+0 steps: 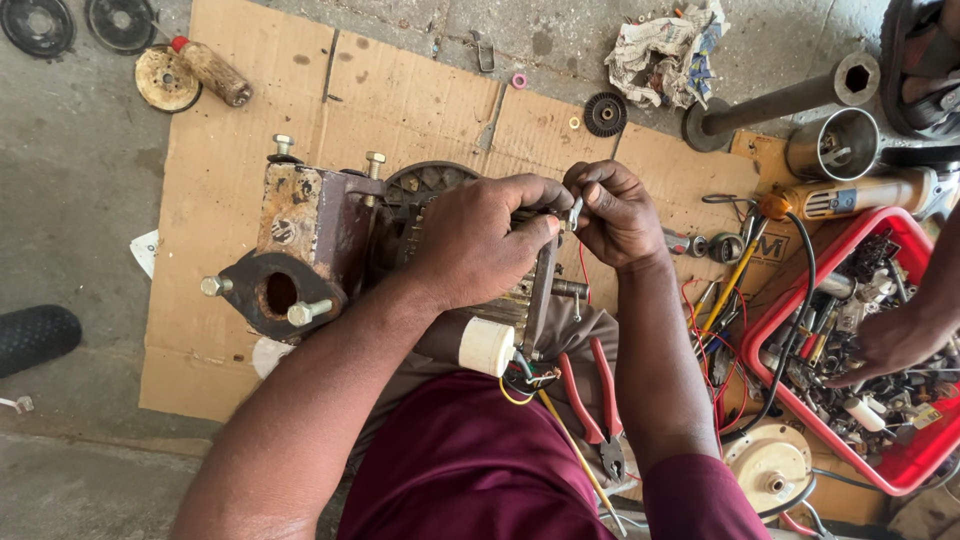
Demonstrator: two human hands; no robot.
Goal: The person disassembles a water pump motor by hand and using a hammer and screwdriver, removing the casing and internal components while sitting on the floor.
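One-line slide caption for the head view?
Both hands, left hand and right hand, pinch a small metal part above a rusty pump housing.

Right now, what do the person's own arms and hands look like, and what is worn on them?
Both hands, the left hand and the right hand, are bare: no gloves, rings or watch show. The forearms are uncovered. Short maroon fabric sleeves end above the elbows, matching the maroon shirt. No cables or markings show on either arm.

Soft even daylight, faint shadows, sharp focus, slight edge distortion.

rusty pump motor (310, 250), upright on cardboard (230, 180)
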